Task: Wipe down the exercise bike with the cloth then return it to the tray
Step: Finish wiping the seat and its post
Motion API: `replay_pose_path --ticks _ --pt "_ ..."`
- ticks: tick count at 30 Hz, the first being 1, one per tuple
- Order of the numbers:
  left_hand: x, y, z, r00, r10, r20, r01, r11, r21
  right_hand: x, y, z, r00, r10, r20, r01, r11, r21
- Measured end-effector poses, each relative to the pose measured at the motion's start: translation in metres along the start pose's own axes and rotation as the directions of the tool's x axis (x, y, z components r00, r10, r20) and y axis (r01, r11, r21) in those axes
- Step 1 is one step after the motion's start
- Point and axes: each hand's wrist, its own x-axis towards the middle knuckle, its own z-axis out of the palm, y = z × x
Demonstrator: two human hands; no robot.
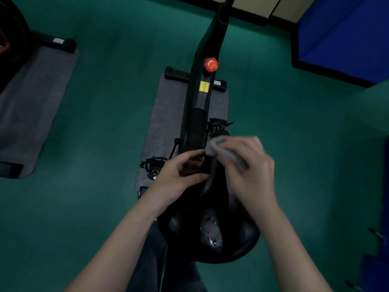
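The right hand (250, 173) holds the grey cloth (221, 147) in curled fingers (242, 144) at the nose of the saddle (210, 207) of the exercise bike (202, 98); the left hand (179, 175) grips this nose; the drops (212, 237) on the saddle's back may stay if wiping stops early.

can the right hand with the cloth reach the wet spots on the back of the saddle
Probably yes. The right hand holds the cloth at the saddle nose; the wet spots lie uncovered just behind it, and the left hand grips the nose, clear of that path.
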Motion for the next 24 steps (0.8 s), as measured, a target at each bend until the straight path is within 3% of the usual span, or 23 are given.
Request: replay_pose_path --ticks 3,8,11,15,20,24 --pt "-0.001 0.000 -0.001 1.000 -0.013 0.003 0.013 1.000 -0.023 0.043 0.002 0.002 0.989 -0.044 0.140 0.053 0.996 -0.065" --pt "0.001 -0.001 -0.003 1.000 -0.004 0.015 0.005 0.999 -0.041 0.041 0.004 0.000 0.884 -0.167 0.437 0.220 0.973 -0.074" --pt "0.001 -0.002 -0.007 0.999 -0.015 0.040 0.017 0.998 -0.053 0.044 0.002 -0.008 0.826 -0.239 0.510 0.289 0.957 -0.019" --pt "0.001 -0.008 -0.009 0.998 -0.042 0.038 0.045 0.996 -0.077 0.061 -0.003 -0.006 0.803 -0.177 0.568 0.258 0.964 -0.063" --pt "-0.002 -0.010 -0.014 0.995 -0.041 0.089 0.045 0.998 -0.051 0.053 -0.014 -0.009 0.575 -0.215 0.789 0.344 0.939 0.006" --pt "0.000 -0.012 -0.018 0.992 -0.053 0.110 0.059 0.997 -0.050 0.063 -0.010 -0.007 0.650 -0.222 0.727 0.355 0.934 -0.032"
